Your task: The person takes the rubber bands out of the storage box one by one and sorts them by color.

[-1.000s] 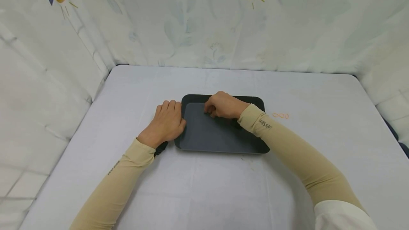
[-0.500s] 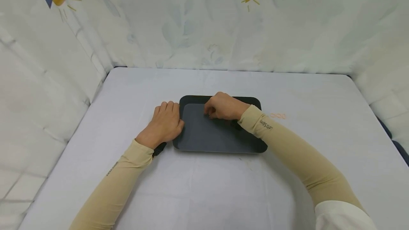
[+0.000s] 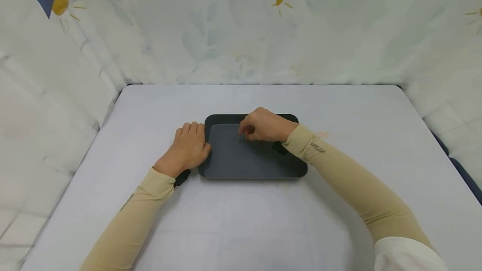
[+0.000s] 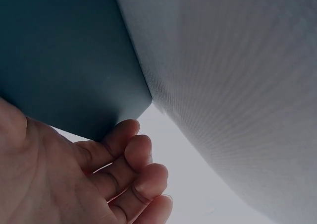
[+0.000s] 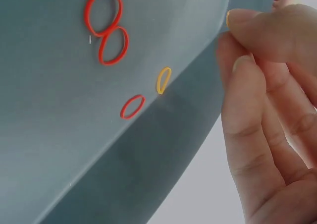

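A dark grey rectangular tray [image 3: 241, 164] lies on the white-covered table. At its left end my left hand [image 3: 186, 147] holds the edge, thumb at the rim and fingers bent against the outer corner, as the left wrist view shows. My right hand [image 3: 263, 124] is over the tray's far middle. Thumb and forefinger pinch a small rubber band [image 5: 228, 19], of which only a yellow-orange sliver shows. Inside the tray, in the right wrist view, lie two touching red rubber bands [image 5: 119, 35], a separate smaller red band [image 5: 132, 106] and a yellow band [image 5: 164, 80].
Orange rubber bands [image 3: 322, 134] lie on the table right of the tray, partly behind the right sleeve [image 3: 339, 166]. A patterned white curtain [image 3: 226, 32] hangs behind the table's far edge. Dark wrist-camera parts [image 3: 279, 148] sit below the right wrist.
The head view has turned, so table, tray and left hand appear further left. My right hand has shifted slightly right relative to the tray. My left hand keeps its place at the tray's edge.
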### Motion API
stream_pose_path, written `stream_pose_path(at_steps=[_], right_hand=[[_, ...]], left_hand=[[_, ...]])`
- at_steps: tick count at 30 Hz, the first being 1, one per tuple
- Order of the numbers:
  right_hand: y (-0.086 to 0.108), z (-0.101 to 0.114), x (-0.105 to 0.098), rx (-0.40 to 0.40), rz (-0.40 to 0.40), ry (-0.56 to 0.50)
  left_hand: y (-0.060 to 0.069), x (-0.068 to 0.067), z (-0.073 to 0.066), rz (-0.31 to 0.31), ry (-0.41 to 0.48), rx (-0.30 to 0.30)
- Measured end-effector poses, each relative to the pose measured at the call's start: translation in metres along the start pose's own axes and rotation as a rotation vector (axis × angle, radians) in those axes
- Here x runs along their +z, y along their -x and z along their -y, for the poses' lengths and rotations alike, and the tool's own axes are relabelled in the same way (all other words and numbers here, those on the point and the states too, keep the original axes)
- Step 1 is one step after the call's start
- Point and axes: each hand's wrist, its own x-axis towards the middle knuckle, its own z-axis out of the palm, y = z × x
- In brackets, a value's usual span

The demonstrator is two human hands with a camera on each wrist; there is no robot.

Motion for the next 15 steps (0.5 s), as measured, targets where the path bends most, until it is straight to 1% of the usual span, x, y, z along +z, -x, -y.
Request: stream_pose_path(at_steps=[6, 9, 15], right_hand=[[0.012, 0.001, -0.005, 0.004, -0.037, -0.039], [0.019, 0.001, -0.008, -0.010, -0.064, -0.050], [0.035, 0.004, -0.015, -0.008, -0.097, -0.082]], left_hand=[[0.000, 0.000, 0.000, -0.010, 0.008, 0.006], [0.000, -0.001, 0.001, -0.012, 0.005, 0.011], [-0.001, -0.002, 0.001, 0.005, 0.011, 0.008]])
